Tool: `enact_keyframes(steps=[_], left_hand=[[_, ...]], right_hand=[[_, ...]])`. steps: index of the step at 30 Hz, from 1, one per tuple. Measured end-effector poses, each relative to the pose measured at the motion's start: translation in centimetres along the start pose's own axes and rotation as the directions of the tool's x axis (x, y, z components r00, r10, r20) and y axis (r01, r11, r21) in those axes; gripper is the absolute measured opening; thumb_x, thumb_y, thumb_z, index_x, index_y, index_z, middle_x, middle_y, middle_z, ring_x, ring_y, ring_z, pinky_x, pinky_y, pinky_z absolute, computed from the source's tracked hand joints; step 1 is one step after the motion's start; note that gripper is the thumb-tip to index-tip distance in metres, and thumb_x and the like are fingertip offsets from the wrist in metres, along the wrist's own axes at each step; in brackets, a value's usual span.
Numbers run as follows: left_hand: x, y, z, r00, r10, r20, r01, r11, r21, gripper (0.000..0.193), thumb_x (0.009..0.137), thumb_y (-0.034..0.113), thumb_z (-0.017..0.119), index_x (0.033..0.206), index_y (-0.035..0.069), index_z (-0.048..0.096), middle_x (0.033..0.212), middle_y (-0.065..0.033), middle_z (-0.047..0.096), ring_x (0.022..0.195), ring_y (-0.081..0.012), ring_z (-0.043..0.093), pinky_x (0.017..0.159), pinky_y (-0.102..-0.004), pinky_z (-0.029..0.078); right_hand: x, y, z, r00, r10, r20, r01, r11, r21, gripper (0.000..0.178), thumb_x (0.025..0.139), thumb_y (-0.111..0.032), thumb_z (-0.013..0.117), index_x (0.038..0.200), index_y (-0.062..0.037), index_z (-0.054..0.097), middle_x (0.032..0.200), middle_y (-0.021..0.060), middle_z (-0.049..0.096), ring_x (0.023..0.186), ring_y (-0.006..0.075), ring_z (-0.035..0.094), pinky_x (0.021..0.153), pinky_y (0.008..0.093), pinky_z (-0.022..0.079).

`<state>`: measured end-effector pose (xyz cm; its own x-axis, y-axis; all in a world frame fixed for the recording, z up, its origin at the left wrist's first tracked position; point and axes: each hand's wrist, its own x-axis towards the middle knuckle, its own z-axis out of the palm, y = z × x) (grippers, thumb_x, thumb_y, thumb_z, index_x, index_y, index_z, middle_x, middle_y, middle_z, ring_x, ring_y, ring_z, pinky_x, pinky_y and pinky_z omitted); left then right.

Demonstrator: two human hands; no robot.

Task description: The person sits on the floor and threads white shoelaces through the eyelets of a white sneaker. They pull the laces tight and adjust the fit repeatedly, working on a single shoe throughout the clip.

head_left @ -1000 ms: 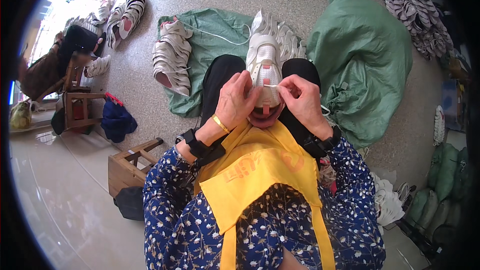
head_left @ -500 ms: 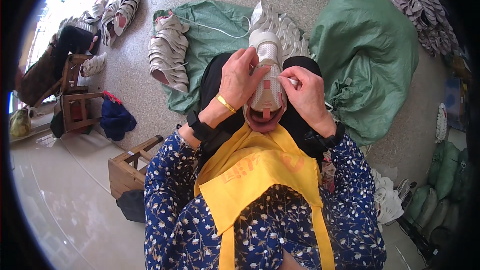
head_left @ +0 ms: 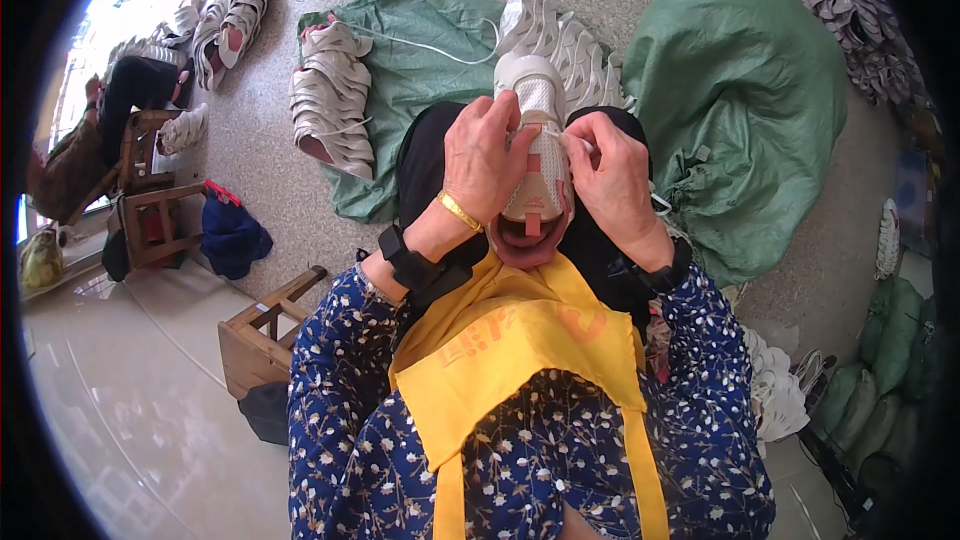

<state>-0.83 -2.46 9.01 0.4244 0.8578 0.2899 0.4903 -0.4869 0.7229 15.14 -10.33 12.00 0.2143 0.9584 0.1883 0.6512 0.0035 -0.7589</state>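
Between my knees rests a white and beige shoe upper (head_left: 534, 190) with a pink lining, its opening turned toward me and its toe pointing away. My left hand (head_left: 480, 162) is closed on its left edge, thumb pressed on the pink-patched tongue. From the right, my right hand (head_left: 612, 172) pinches a white shoelace (head_left: 556, 134) close to the eyelet edge. The lace runs across the upper between the two hands. My fingers partly hide the eyelets, and the lace's end is hidden in the right hand.
A row of nested white uppers (head_left: 332, 100) lies at the left edge of a green woven sheet (head_left: 420, 50), with more uppers (head_left: 570, 55) beyond the toe. A bulging green sack (head_left: 735, 100) stands right. Wooden stools (head_left: 262, 335) are at left, and stacked uppers (head_left: 850, 25) far right.
My right hand has moved slightly away from me along the upper, with the lace still pinched. The left hand keeps its hold. The whole view has shifted a little.
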Motion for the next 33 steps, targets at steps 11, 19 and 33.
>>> enact_keyframes(steps=[11,19,33], left_hand=[[0.5,-0.3,-0.2,0.996,-0.083,0.018,0.084,0.994,-0.065,0.030,0.076,0.013,0.081,0.078,0.001,0.053,0.068,-0.0122,0.057,0.058,-0.0292,0.059,0.055,-0.0383,0.046],[0.3,-0.3,-0.6,0.990,-0.115,0.082,0.125,0.984,-0.124,0.029,0.077,0.015,0.079,0.080,0.002,0.053,0.070,-0.0142,0.058,0.067,-0.0354,0.060,0.060,-0.0455,0.045],[0.1,-0.1,-0.8,0.991,-0.123,0.055,0.131,0.975,-0.179,0.029,0.076,0.014,0.079,0.079,0.002,0.054,0.070,-0.0138,0.058,0.065,-0.0339,0.059,0.059,-0.0442,0.045]], right_hand=[[1.1,0.1,0.0,0.997,-0.037,0.065,0.043,0.995,-0.087,0.012,0.092,-0.007,0.067,0.094,-0.0007,0.057,0.080,0.0187,0.066,0.078,0.0406,0.067,0.065,0.0481,0.052],[1.4,-0.6,-0.3,0.990,-0.062,0.126,0.085,0.979,-0.186,0.009,0.093,-0.006,0.064,0.094,-0.0003,0.057,0.080,0.0202,0.066,0.079,0.0418,0.067,0.068,0.0509,0.052],[2.8,-1.4,-0.4,0.969,-0.028,0.245,0.113,0.934,-0.340,0.009,0.091,-0.005,0.063,0.092,0.0025,0.058,0.078,0.0253,0.066,0.080,0.0452,0.067,0.069,0.0520,0.054]])
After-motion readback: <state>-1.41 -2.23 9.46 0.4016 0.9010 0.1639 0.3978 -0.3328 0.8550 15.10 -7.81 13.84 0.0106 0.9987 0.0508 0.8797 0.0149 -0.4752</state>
